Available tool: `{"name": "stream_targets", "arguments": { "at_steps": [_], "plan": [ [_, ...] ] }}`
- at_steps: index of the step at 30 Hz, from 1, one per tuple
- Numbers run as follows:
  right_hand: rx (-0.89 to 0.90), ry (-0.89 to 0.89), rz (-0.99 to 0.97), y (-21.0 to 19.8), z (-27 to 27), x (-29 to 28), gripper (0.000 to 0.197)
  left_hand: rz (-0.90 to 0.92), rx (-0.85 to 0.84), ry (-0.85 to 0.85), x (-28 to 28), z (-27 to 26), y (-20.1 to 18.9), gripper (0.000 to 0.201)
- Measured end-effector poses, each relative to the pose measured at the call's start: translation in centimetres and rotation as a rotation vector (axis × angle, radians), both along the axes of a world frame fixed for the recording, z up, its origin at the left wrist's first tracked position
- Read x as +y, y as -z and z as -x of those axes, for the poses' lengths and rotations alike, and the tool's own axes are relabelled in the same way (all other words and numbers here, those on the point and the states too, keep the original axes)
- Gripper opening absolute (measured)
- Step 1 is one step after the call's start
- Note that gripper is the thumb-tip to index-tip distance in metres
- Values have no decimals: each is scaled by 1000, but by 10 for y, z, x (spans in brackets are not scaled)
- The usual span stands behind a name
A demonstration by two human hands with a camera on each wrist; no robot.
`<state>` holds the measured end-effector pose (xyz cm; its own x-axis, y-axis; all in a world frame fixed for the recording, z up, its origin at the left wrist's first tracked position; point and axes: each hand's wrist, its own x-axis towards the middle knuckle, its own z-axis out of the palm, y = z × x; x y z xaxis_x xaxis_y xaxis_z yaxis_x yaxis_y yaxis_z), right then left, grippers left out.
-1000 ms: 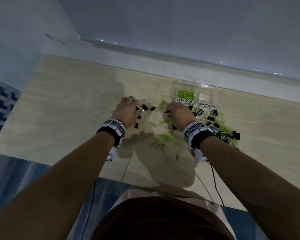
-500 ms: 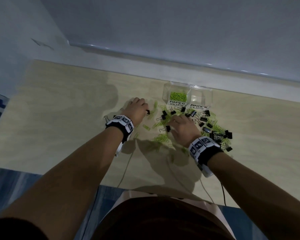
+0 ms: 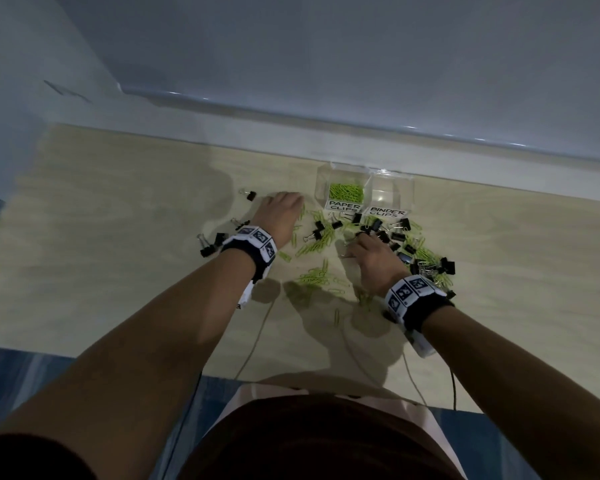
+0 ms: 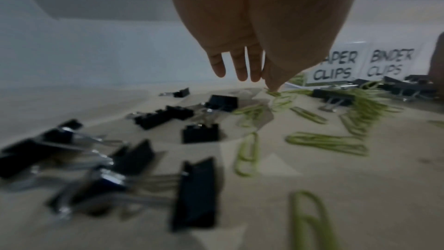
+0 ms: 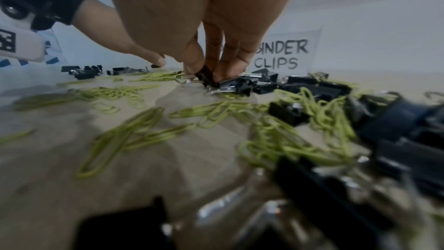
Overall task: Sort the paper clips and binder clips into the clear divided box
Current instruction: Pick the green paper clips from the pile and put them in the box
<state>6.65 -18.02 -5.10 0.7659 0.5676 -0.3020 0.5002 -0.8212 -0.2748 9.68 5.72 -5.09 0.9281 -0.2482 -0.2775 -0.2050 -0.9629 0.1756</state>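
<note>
Pinching a black binder clip (image 5: 206, 78) between thumb and fingertips, my right hand (image 3: 374, 261) sits just in front of the clear divided box (image 3: 364, 194). My left hand (image 3: 280, 216) hangs slack-fingered, one fingertip (image 4: 272, 86) touching green paper clips (image 4: 276, 102) on the table.

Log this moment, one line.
right hand: pinches black binder clip | left hand: fingers straight, thumb tip on green paper clips | BINDER CLIPS compartment: no clips visible
</note>
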Motion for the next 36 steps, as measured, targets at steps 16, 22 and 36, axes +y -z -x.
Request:
{"name": "stream_targets", "arguments": {
  "at_steps": [16,22,36],
  "plan": [
    [42,21,92,-17,-42,34,56,326,-71,-285,-55,35,5,26],
    [-58,20,55,-2,-32,8,20,442,-7,-280,-59,43,10,17],
    [-57,83,-115,-13,-27,19,30,340,169,-99,-61,48,1,27]
  ]
}}
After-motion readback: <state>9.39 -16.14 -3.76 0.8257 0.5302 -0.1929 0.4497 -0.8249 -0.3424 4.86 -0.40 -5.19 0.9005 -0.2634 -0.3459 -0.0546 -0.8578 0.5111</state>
